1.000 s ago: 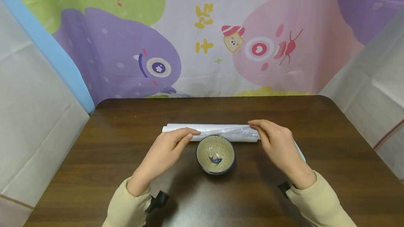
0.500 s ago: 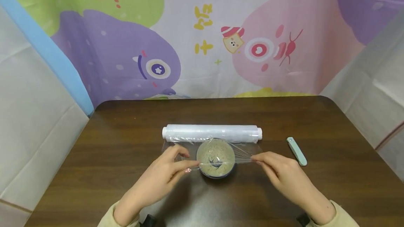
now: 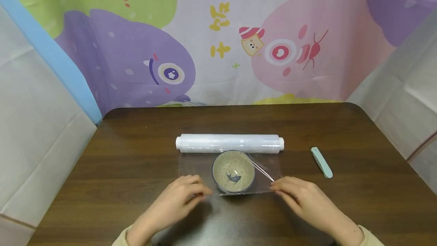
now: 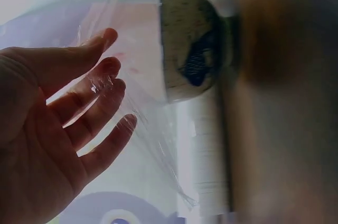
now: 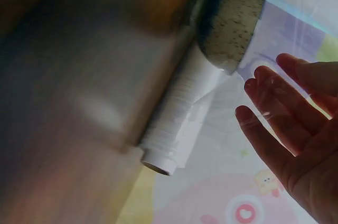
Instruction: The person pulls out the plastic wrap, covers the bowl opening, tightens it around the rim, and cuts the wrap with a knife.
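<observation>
Hands first: your right hand (image 3: 308, 200) pinched the film's near right corner between thumb and fingertips. Your left hand (image 3: 175, 198) had thumb and fingertips only a little apart at the other side; film glinted against them in the left wrist view, but I can't tell whether they gripped it or it just clung.

Table (image 3: 136, 136): dark wood, under and beyond both hands.

Clear film (image 3: 264, 183): spread between your hands, running from the roll over the bowl, free edge just on your side of it. One tight crease ran from the bowl's far rim toward your right fingertips.

Film roll (image 3: 232, 143): lay crosswise beyond both hands, just behind the bowl, film seemingly joined to it.

Bowl (image 3: 228, 166): upright between your hands, nearer neither by much, blue fish motif inside visible through the film.

Pale green tool (image 3: 322, 163): past your right hand, off to its outer side, untouched. Possibly a folding cutter.

Status, my read: draw-out looked done, mouth covered. Left over: smoothing the crease, pressing film down round the sides, separating the sheet from the roll. Didn't see any cut or sealed edge.
</observation>
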The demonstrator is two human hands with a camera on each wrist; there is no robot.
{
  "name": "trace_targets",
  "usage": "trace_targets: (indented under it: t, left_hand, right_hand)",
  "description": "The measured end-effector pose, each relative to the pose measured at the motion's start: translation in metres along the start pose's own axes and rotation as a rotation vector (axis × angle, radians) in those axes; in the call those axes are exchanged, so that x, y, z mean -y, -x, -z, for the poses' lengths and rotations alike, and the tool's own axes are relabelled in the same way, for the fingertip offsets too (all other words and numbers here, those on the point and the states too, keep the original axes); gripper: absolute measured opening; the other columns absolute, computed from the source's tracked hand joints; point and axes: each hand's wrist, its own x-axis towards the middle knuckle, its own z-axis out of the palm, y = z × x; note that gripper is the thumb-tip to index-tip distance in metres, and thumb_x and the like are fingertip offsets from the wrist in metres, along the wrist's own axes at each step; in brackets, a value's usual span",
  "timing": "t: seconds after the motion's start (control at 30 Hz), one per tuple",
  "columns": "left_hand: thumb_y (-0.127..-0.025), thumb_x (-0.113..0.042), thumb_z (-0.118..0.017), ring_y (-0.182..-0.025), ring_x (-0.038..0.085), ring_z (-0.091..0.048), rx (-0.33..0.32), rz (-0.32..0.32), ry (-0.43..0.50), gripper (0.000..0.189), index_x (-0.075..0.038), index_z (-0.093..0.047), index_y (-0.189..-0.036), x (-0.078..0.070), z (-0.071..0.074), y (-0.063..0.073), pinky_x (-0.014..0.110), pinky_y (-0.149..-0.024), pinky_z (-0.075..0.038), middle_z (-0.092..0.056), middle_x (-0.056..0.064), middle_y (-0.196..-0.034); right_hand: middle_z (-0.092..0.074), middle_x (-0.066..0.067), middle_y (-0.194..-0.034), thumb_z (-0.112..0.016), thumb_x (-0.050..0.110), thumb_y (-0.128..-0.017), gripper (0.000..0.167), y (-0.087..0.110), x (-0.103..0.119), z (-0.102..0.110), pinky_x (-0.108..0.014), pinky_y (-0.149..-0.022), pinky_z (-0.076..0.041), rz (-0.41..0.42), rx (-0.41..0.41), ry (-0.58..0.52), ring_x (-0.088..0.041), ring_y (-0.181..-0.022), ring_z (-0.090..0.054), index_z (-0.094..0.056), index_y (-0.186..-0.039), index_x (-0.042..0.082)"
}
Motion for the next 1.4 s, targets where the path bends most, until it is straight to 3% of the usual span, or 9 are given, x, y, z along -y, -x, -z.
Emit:
trace_targets:
  t: [0.4, 0.63, 0.77, 0.93, 1.17, 1.4]
  left_hand:
    - [-0.077, -0.015, -0.068, -0.076, 0.000, -0.049, 0.134, 0.127, 0.027, 0.013, -0.023, -0.072, -0.087, 0.012, -0.016, 0.005, 0.022, -0.071, -0.043, -0.054, -0.017, -0.076]
    - [-0.077, -0.014, -0.069, -0.073, 0.000, -0.048, 0.116, 0.146, 0.045, 0.015, -0.024, -0.073, -0.088, 0.020, -0.024, 0.002, 0.026, -0.072, -0.042, -0.055, -0.015, -0.075]
    - [-0.078, -0.012, -0.068, -0.072, -0.001, -0.050, 0.104, 0.183, 0.133, 0.014, -0.022, -0.073, -0.087, 0.025, -0.028, 0.000, 0.022, -0.068, -0.042, -0.057, -0.014, -0.075]
    - [-0.080, -0.012, -0.067, -0.071, 0.000, -0.050, 0.105, 0.315, 0.270, 0.011, -0.020, -0.073, -0.084, 0.030, -0.031, -0.002, 0.021, -0.066, -0.043, -0.059, -0.012, -0.076]
    - [-0.081, -0.014, -0.065, -0.076, 0.002, -0.054, 0.102, 0.525, 0.345, 0.009, -0.021, -0.071, -0.081, 0.031, -0.036, -0.008, 0.021, -0.070, -0.043, -0.064, -0.011, -0.080]
    - [-0.076, -0.011, -0.068, -0.065, 0.008, -0.055, 0.009, 0.698, 0.437, 0.008, -0.011, -0.061, -0.080, 0.028, -0.043, -0.013, 0.020, -0.061, -0.043, -0.062, -0.003, -0.072]
  right_hand:
    - [-0.062, 0.006, -0.097, -0.070, 0.003, -0.074, 0.018, 0.003, -0.009, -0.022, -0.025, -0.074, -0.050, -0.003, 0.107, 0.004, -0.008, -0.089, -0.060, -0.069, -0.087, 0.015]
    - [-0.057, 0.004, -0.098, -0.072, 0.008, -0.075, 0.013, 0.000, -0.014, -0.031, -0.027, -0.073, -0.049, -0.080, 0.102, 0.049, -0.008, -0.089, -0.056, -0.071, -0.083, 0.018]
    - [-0.056, 0.005, -0.096, -0.071, 0.011, -0.077, 0.011, -0.002, -0.017, -0.033, -0.027, -0.073, -0.049, -0.134, 0.126, 0.048, -0.006, -0.088, -0.056, -0.072, -0.084, 0.019]
    - [-0.057, 0.005, -0.096, -0.067, 0.012, -0.080, 0.010, -0.005, -0.020, -0.034, -0.028, -0.073, -0.049, -0.201, 0.188, -0.020, -0.007, -0.087, -0.057, -0.072, -0.086, 0.018]
    - [-0.061, 0.011, -0.090, -0.062, 0.011, -0.085, 0.012, -0.009, -0.027, -0.036, -0.026, -0.072, -0.049, -0.311, 0.257, -0.251, -0.004, -0.084, -0.057, -0.071, -0.089, 0.019]
    - [-0.065, 0.013, -0.091, -0.059, 0.018, -0.088, 0.010, -0.013, -0.027, -0.036, -0.028, -0.076, -0.048, -0.465, 0.279, -0.307, -0.005, -0.088, -0.058, -0.067, -0.093, 0.022]
